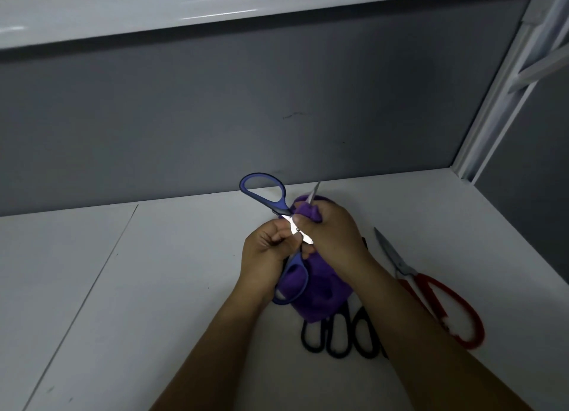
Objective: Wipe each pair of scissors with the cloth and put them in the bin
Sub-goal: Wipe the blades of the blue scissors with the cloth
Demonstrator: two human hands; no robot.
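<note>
Blue-handled scissors [265, 195] are held spread wide above the white table, one handle loop pointing up and away, the other low near my left wrist. My left hand [267, 250] grips them around the pivot. My right hand [331, 229] holds a purple cloth [317, 296] wrapped round one blade, whose tip pokes out above the fingers. The rest of the cloth hangs down below my hands. Red-handled scissors [443, 302] lie on the table to the right. Black-handled scissors [338, 336] lie under my right forearm, partly hidden by cloth and arm.
A grey back wall [246, 118] rises behind the white table [154, 287]. A white frame post [492, 102] and a grey side panel close off the right. A white shelf runs overhead. No bin is in view.
</note>
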